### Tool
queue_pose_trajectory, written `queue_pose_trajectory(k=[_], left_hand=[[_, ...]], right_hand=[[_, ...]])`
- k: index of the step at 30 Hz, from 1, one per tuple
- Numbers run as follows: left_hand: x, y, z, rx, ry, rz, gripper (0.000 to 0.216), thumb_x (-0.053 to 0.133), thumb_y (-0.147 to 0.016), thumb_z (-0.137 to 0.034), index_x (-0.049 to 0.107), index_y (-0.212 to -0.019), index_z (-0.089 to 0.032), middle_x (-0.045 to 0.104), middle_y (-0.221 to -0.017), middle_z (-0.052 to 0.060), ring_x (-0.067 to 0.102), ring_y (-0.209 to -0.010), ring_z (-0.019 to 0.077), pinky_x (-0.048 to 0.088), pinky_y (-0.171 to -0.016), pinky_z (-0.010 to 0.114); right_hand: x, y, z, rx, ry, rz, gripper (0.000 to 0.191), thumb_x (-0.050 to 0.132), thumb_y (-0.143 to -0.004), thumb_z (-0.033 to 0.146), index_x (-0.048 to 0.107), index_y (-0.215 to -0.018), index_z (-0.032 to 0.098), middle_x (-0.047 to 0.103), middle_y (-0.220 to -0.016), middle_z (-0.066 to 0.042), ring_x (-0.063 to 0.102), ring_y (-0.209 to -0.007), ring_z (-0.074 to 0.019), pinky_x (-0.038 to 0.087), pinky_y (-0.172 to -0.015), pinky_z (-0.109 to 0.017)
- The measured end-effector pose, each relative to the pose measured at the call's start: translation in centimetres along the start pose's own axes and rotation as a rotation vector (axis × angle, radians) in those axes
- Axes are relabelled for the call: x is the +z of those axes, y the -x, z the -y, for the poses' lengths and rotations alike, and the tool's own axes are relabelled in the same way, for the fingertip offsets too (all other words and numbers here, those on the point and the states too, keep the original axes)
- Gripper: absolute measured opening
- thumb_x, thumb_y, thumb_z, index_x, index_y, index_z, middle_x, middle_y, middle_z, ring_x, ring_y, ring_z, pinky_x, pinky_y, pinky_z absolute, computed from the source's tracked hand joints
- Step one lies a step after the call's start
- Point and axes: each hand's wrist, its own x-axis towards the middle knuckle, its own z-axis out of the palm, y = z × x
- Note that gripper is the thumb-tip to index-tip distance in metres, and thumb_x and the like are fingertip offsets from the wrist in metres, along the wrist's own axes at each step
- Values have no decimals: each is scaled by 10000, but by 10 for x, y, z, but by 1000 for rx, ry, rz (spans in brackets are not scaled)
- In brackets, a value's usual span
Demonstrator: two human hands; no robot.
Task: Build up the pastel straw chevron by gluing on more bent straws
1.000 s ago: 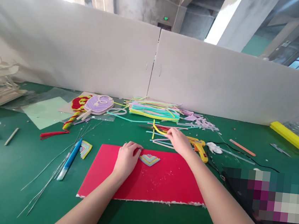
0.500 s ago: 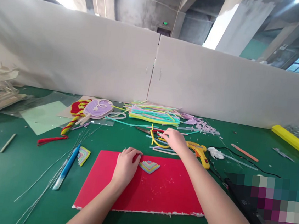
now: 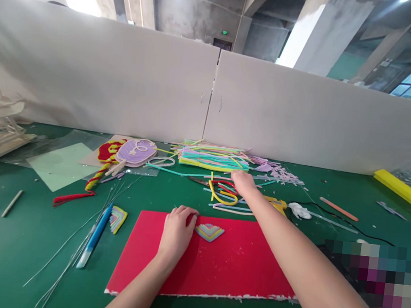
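My left hand (image 3: pixel 179 229) rests on the red board (image 3: pixel 240 270), thumb and index finger closed together at its far edge. Whatever is in that pinch is too small to make out. Just right of these fingertips lies a chevron-shaped piece (image 3: pixel 209 232) of pastel strips. My right hand (image 3: pixel 243 181) is stretched over the near side of the bundle of coloured fuzzy craft stems (image 3: pixel 212 160); its fingers are bent down and mostly hidden. Below and left of it are a yellow bent stem (image 3: pixel 213 194) and red-handled scissors (image 3: pixel 198 181), partly covered by loose stems.
A yellow glue gun (image 3: pixel 277 204) sits partly behind my right forearm. To the left are a blue pen-like tool (image 3: pixel 98 231), thin wires (image 3: pixel 64 269), a striped fan-shaped piece (image 3: pixel 117 219) and a purple fan (image 3: pixel 136 152). A white partition (image 3: pixel 96 74) stands behind the table.
My right hand has moved farther away from me, from above the loose stems to the near edge of the bundle. My left hand stays at the board's far edge. The view has shifted slightly.
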Motion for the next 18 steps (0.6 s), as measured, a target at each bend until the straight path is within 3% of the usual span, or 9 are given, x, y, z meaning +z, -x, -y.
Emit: queue_pose_trajectory(k=[6, 9, 14, 18], left_hand=[[-2, 0, -2, -20, 26, 9, 193, 479, -866, -185, 668, -886, -213, 677, -951, 49, 586, -915, 231, 453, -821, 358], [-1, 0, -2, -18, 28, 5, 194, 478, -867, -181, 669, -887, -207, 675, -953, 49, 582, -924, 235, 449, -840, 373], [-1, 0, -1, -8, 104, -68, 180, 466, -887, -194, 645, -902, -197, 656, -953, 49, 597, -918, 211, 475, -816, 343], [-8, 10, -14, 149, 51, -225, 235, 452, -917, -230, 548, -1126, -185, 632, -982, 67, 589, -934, 201, 489, -788, 327]], right_hand=[[-24, 15, -10, -34, -69, -258, 184, 432, -927, 155, 596, -1012, 157, 648, -930, -112, 615, -864, -206, 471, -709, -305], [-37, 36, -6, -104, -108, -394, 163, 437, -928, 187, 599, -949, 184, 644, -946, -89, 588, -927, -204, 443, -742, -287], [-54, 88, 7, -204, -216, -622, 151, 514, -902, 283, 611, -828, 195, 643, -784, -51, 550, -763, -192, 418, -664, -284], [-53, 137, 17, -376, -298, -569, 114, 544, -887, 243, 609, -805, 198, 636, -737, -28, 526, -718, -177, 412, -700, -309]])
